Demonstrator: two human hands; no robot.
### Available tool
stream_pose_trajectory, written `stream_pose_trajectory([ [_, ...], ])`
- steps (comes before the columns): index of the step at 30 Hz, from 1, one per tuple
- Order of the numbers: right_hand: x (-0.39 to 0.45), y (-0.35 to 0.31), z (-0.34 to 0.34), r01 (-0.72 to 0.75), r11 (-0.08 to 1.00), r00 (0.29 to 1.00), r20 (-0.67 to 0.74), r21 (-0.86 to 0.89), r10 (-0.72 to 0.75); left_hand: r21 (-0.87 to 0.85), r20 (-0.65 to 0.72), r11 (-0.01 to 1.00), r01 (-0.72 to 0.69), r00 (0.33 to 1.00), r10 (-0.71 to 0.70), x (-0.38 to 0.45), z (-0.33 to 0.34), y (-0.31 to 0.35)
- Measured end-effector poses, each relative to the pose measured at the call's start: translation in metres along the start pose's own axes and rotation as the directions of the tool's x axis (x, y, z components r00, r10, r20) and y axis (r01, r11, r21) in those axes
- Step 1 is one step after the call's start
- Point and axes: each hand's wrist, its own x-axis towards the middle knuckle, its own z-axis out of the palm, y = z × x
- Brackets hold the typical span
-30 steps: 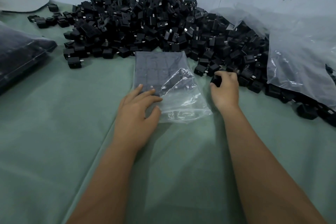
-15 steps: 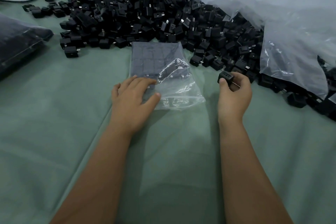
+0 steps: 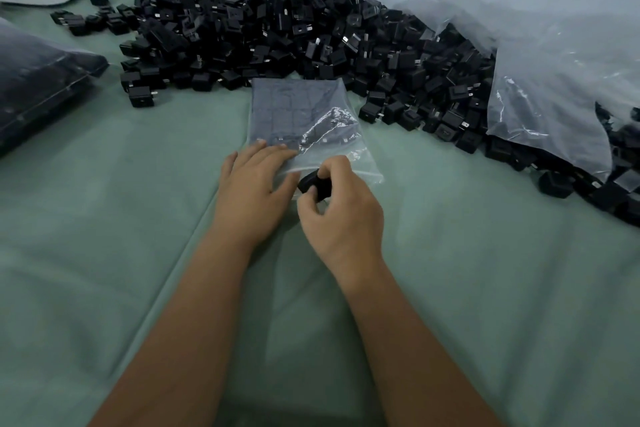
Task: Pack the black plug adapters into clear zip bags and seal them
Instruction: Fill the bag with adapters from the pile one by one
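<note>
Pinching adapter, right hand at bag mouth.

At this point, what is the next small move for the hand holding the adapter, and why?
Probably slide the black plug adapter through the clear zip bag's near mouth. The right hand pinches it there, while the left hand lies flat on the partly filled bag.

The zip bag lies at frame centre, adapter pile above it, large plastic sack at right.
</note>
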Motion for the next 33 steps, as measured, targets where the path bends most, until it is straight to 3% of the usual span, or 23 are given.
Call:
stream_pose_trajectory([
  [4,0.005,0.006,0.004,-0.079,0.986,0.985,0.142,-0.144,0.099,-0.005,-0.001,0.999,0.037,0.999,-0.037,0.002,0.001,0.001],
  [8,0.006,0.011,0.004,-0.036,0.931,0.986,0.140,-0.364,0.092,-0.024,-0.002,0.999,0.035,0.999,-0.035,0.002,0.001,0.000],
  [13,0.005,0.008,-0.006,-0.106,0.959,0.986,0.097,-0.262,0.136,-0.049,-0.003,0.998,0.027,1.000,-0.027,0.003,0.001,-0.002],
  [22,0.001,0.003,0.000,0.081,0.918,0.961,0.274,-0.389,0.032,0.015,0.042,1.000,0.003,0.999,-0.004,0.005,0.000,-0.005],
  [26,-0.002,0.004,0.004,0.126,0.913,0.916,0.400,-0.389,0.044,-0.025,0.020,1.000,-0.003,1.000,0.004,0.006,0.002,-0.006],
  [33,0.002,0.007,0.011,0.159,0.884,0.897,0.438,-0.441,0.057,-0.062,0.007,0.998,0.005,1.000,-0.004,0.007,0.004,-0.007],
])
